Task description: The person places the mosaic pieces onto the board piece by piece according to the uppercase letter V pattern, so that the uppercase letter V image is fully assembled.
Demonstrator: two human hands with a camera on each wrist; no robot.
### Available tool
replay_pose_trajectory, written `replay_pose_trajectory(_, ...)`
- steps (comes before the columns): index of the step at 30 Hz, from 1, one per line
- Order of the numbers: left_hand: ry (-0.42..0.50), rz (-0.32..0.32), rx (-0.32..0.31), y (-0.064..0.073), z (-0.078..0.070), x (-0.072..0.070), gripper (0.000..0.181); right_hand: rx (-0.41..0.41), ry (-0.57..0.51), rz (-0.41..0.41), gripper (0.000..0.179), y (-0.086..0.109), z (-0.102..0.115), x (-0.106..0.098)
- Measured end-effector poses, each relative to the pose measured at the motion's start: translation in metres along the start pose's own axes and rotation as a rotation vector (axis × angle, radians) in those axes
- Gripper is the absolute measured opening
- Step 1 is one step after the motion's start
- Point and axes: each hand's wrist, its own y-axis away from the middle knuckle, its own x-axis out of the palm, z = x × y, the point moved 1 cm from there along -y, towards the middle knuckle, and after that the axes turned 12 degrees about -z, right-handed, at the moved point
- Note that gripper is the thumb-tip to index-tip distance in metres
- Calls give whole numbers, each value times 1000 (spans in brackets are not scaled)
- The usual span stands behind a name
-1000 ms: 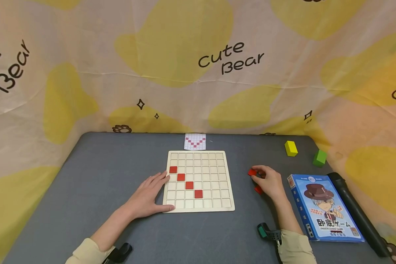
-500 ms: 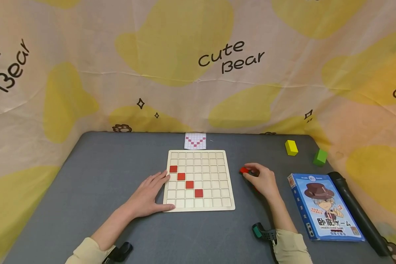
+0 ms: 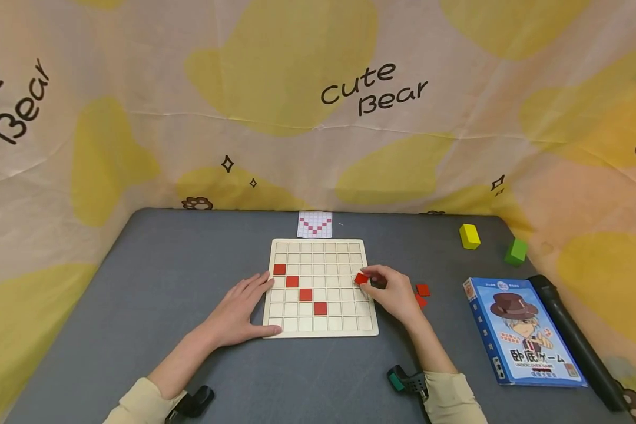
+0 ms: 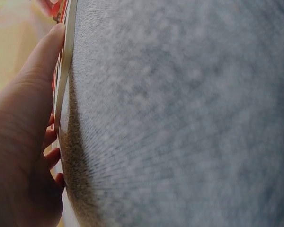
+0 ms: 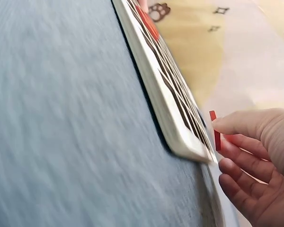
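A pale grid board (image 3: 297, 254) lies on the grey table, with several red square tiles (image 3: 305, 294) set in its cells along a diagonal from upper left toward lower middle. My left hand (image 3: 238, 312) rests along the board's left edge, fingers and thumb spread straight against it. Between thumb and fingertips my right hand (image 3: 394, 292) pinches a red tile (image 3: 361, 278) over the board's right side. Seen from the right wrist, that held tile (image 5: 215, 131) is thin and on edge, close over the board's corner (image 5: 180, 146). Loose red tiles (image 3: 423, 290) lie right of the right hand.
Behind the board lies a small card (image 3: 315, 225) with a pink V pattern on a grid. A yellow block (image 3: 469, 237) and a green block (image 3: 516, 252) stand at the back right. A blue game box (image 3: 524, 335) and a black rod-shaped object (image 3: 577, 341) lie at the right.
My right hand has carried a red tile leftward from the loose tiles to over the board's right side. The left hand has stayed on the board's edge.
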Motion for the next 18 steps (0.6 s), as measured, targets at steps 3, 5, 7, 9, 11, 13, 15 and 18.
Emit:
replay_pose_trajectory(3,-4,-2,2,0,0,1,104,-4,-17,29,30,2,6,7)
replay_pose_trajectory(5,-3,-5,4,0,1,1,104,-8,-30,49,29,3,10,10)
replay_pose_trajectory(7,-2,-7,5,0,1,1,104,-8,-43,67,28,5,14,13)
replay_pose_trajectory(9,0,-10,6,0,1,1,104,-12,-50,79,27,6,18,16)
replay_pose_trajectory(11,-1,-10,8,0,1,1,104,-25,-55,90,27,7,20,19)
replay_pose_trajectory(13,-4,-11,11,0,1,1,104,-43,-59,103,28,9,23,22)
replay_pose_trajectory(15,-5,-11,13,0,1,1,104,-64,-58,112,28,10,24,25)
replay_pose_trajectory(18,-5,-12,13,0,1,1,104,-107,-48,123,29,12,27,28)
